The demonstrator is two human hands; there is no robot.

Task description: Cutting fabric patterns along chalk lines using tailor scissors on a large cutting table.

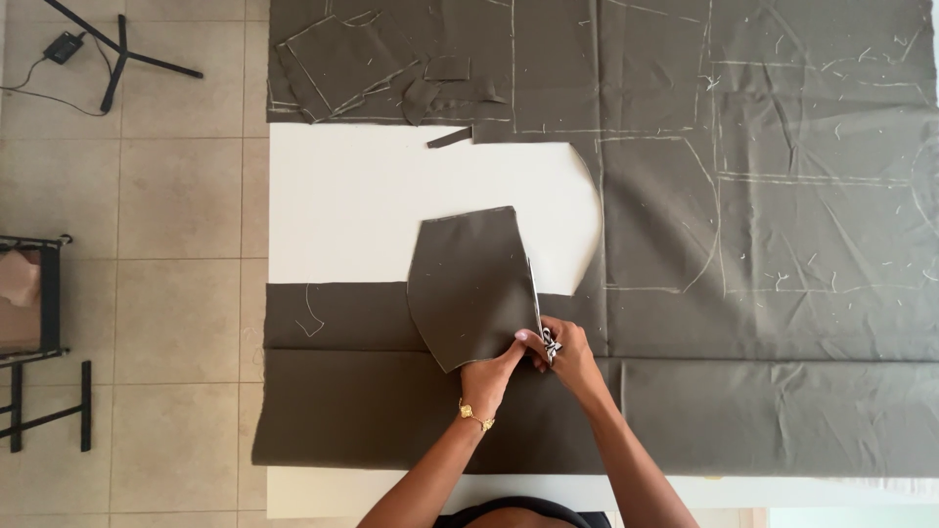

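Near the lower middle of the frame, the left hand [489, 376] pinches the bottom corner of a cut fabric piece [469, 284], its fingers closed on the cloth's edge; a gold bracelet [476, 417] sits on that wrist. Just to its right and touching it, the right hand [572, 357] is wrapped around the handles of a pair of scissors [544, 318], whose thin blades run upward along the right edge of the cut piece (how far the blades are parted cannot be made out). The cut piece, dark olive-grey with a curved left side and a straight top, lies at the centre of the frame, half over the bare white table [342, 196] and half over the large sheet of the same fabric [782, 244], which fills the right side and upper part of the frame and carries pale chalk outlines. Small fabric scraps [430, 93] lie at the upper middle. To the left, on the beige tiled floor [176, 196], stand a black stand's legs [117, 54] at the upper left and a dark-framed rack [34, 323] at the left edge.
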